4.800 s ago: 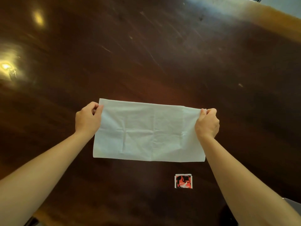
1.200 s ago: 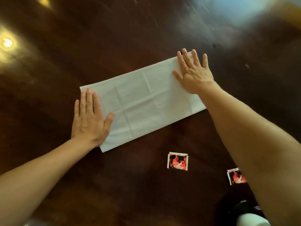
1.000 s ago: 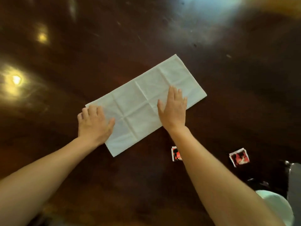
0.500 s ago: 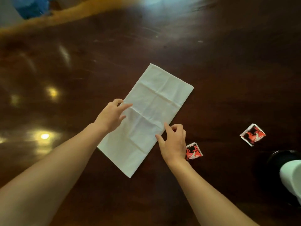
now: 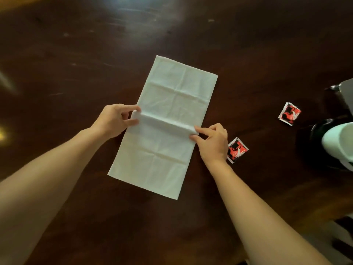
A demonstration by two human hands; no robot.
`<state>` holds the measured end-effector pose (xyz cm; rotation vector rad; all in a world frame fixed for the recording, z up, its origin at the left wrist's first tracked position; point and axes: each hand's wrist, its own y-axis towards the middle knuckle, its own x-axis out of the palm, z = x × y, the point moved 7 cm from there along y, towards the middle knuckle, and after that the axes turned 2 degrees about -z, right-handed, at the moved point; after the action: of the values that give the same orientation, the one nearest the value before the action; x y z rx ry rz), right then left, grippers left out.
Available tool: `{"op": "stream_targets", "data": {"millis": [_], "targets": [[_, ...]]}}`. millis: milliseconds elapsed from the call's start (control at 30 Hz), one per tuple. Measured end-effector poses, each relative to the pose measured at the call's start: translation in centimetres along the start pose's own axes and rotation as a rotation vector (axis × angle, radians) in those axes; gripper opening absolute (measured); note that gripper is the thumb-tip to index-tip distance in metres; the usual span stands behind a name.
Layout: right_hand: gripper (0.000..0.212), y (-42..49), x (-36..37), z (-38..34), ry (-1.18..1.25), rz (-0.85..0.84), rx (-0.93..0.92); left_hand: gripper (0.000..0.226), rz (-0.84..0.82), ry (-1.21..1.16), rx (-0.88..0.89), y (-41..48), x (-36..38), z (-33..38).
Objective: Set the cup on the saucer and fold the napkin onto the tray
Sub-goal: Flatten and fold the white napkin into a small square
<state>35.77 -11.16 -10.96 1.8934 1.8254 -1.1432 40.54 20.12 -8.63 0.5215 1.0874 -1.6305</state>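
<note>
Fold under way: left hand [image 5: 114, 121] and right hand [image 5: 214, 144] each pinch an edge of the white napkin [image 5: 168, 150], ridged midway, on the dark table [image 5: 76, 54]; doubling it over evenly seems next.

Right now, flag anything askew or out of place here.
The napkin lies askew on the table, its middle pinched into a ridge by the left hand and right hand. One red sachet lies loose beside the right hand, a second sachet farther right. Nothing looks spilled.

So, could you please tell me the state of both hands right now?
Left hand: pinches the white paper napkin at its left edge.
Right hand: pinches the napkin's right edge.
</note>
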Motion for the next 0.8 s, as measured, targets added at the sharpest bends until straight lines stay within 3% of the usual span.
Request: {"op": "stream_targets", "data": {"millis": [100, 400, 800], "targets": [[0.030, 0.4, 0.0, 0.0, 0.011, 0.009, 0.019, 0.031, -0.081, -0.030, -0.024, 0.9, -0.4, -0.1], [0.020, 1.3, 0.1, -0.2, 0.027, 0.024, 0.170, 0.016, -0.035, -0.190, -0.082, 1.1, -0.8, -0.8], [0.013, -0.2, 0.4, -1.7, -0.035, 0.065, 0.092, 0.015, 0.022, -0.399, -0.046, 0.4, -0.8, -2.5]]}}
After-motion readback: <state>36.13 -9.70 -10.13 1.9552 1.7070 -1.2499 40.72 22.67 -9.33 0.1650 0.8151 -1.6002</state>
